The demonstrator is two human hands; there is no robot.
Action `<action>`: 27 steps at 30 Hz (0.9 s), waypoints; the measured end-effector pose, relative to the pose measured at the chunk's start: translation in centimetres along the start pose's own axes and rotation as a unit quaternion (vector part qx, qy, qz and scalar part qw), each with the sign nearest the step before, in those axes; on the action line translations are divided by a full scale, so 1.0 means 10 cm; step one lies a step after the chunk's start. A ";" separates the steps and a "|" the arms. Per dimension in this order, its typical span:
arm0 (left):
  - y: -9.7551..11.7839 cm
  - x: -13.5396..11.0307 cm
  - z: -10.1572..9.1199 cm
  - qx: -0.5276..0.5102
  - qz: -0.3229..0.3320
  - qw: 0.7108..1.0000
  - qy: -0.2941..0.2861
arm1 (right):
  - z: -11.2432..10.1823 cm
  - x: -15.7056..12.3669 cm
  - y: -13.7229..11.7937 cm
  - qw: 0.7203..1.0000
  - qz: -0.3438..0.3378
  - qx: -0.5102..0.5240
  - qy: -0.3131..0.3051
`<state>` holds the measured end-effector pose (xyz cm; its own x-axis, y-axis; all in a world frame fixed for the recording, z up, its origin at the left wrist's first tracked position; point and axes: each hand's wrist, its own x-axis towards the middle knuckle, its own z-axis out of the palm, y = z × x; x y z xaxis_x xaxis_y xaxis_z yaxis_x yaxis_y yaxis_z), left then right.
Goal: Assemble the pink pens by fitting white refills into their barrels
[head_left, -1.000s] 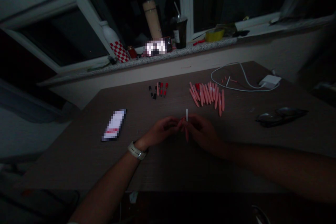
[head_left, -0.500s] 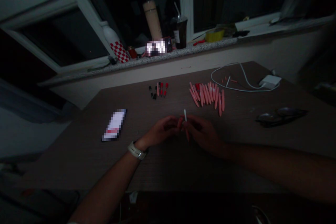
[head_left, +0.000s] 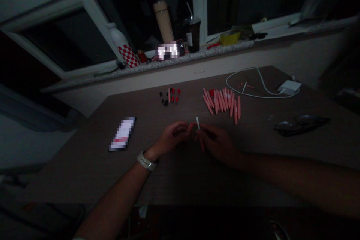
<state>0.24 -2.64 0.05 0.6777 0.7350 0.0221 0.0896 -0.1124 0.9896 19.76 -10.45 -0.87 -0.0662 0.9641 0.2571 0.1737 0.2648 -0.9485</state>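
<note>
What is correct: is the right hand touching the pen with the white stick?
Touching: the head view shows the right hand pinching the pen, white stick above, pink part below.

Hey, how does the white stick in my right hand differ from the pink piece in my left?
Color: the white stick is pale, while the pink piece is reddish.
Lean: in the picture, the white stick's top tips left; the pink piece's top tips right.
Thickness: the white stick looks slimmer than the pink piece.
Shared: both are held in the fingers, partly hidden by them.
</note>
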 end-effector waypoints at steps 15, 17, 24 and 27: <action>0.03 0.01 -0.05 -0.038 0.007 0.988 0.151 | 0.01 0.02 0.08 0.998 -0.032 -0.051 -0.004; 0.02 0.00 -0.06 -0.032 0.005 0.988 0.151 | 0.02 0.02 0.09 0.998 -0.030 -0.049 0.007; 0.07 -0.03 -0.05 -0.008 0.002 0.990 0.144 | 0.01 0.03 0.07 0.996 -0.039 -0.076 -0.029; 0.08 -0.02 -0.05 0.001 -0.004 0.989 0.151 | 0.01 0.02 0.05 0.997 -0.031 -0.072 -0.009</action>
<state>-0.22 -2.56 0.88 0.4287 0.9018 0.0555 0.0959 -0.1064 0.9897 19.79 -10.09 -1.33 -0.0977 0.9458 0.3097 0.3070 0.3246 -0.8946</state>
